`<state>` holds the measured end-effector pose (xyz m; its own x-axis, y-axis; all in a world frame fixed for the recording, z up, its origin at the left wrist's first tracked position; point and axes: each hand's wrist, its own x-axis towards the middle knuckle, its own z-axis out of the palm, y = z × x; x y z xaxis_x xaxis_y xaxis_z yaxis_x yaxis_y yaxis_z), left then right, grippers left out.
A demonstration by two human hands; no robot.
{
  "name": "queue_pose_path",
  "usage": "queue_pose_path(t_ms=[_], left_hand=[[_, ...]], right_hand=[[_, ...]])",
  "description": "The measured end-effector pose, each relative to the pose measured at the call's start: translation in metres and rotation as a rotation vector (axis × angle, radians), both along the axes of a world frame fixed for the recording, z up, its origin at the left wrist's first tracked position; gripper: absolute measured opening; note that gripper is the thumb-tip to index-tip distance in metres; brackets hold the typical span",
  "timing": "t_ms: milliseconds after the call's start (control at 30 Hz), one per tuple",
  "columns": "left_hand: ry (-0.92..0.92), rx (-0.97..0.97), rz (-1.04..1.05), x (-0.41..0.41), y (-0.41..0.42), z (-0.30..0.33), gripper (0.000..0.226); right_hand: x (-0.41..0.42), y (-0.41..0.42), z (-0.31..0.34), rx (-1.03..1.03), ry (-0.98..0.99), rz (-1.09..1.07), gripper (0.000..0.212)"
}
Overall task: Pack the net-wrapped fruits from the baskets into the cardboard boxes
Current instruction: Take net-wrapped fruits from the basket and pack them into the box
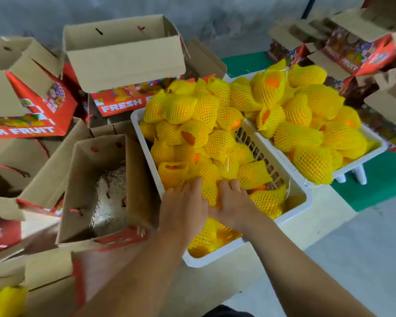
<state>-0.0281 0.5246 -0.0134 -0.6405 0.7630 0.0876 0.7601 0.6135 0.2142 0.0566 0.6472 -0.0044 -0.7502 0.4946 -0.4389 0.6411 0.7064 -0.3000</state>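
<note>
Two white plastic baskets hold heaps of orange fruits in yellow foam nets. The near basket lies in the middle, the far basket to its right. My left hand and my right hand lie side by side on the net-wrapped fruits at the near basket's front, fingers curled over them. An open cardboard box with white shredded padding on its bottom stands just left of the near basket.
Several open red-printed "FRESH FRUIT" cardboard boxes crowd the left and back, more are stacked at the top right. A yellow net-wrapped fruit shows in the bottom left corner. The baskets sit on a pale surface with green floor beside.
</note>
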Motion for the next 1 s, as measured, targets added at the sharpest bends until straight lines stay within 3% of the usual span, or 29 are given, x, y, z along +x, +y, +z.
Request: queue_pose_path(t_ms=[67,167,267,333,433,500,533,600,667,700,800,900,1000], left_hand=[[0.047,0.048,0.027,0.001,0.000,-0.004,0.052],[0.020,0.086,0.074,0.004,0.003,-0.001,0.069],[-0.171,0.130,0.186,0.005,0.006,0.006,0.093],[-0.290,0.236,0.237,0.002,0.003,0.010,0.095],[-0.437,0.399,0.263,0.001,-0.005,0.015,0.094],[-0.508,0.459,0.273,0.001,-0.010,0.014,0.093],[-0.538,0.492,0.273,0.001,-0.011,0.014,0.091],[-0.543,0.531,0.258,0.001,-0.011,0.014,0.085],[-0.481,0.532,0.235,0.001,-0.009,0.015,0.077],[-0.444,0.542,0.221,0.001,-0.008,0.015,0.074],[-0.379,0.569,0.192,0.003,-0.006,0.014,0.068],[-0.426,0.542,0.235,0.002,-0.006,0.016,0.075],[-0.523,0.605,0.311,0.002,-0.008,0.018,0.077]], right_hand=[[-0.003,-0.005,-0.006,0.117,-0.017,0.069,0.080],[0.003,-0.003,-0.010,0.129,0.152,0.008,0.071],[0.008,0.004,-0.009,-0.162,0.533,-0.084,0.080],[0.010,0.006,-0.005,-0.426,0.709,-0.018,0.096],[0.016,0.012,-0.004,-0.723,0.690,0.128,0.114],[0.015,0.026,-0.001,-0.788,0.750,0.070,0.095],[0.009,0.037,0.001,-0.757,0.830,-0.031,0.080],[-0.017,0.069,-0.003,-0.433,0.911,-0.238,0.057],[-0.048,0.097,-0.009,-0.090,0.690,-0.237,0.059],[-0.062,0.104,-0.012,-0.027,0.569,-0.192,0.064],[-0.085,0.100,-0.022,-0.074,0.562,-0.141,0.062],[-0.080,0.089,-0.021,-0.067,0.692,-0.209,0.066],[-0.054,0.071,-0.010,-0.161,0.923,-0.382,0.084]])
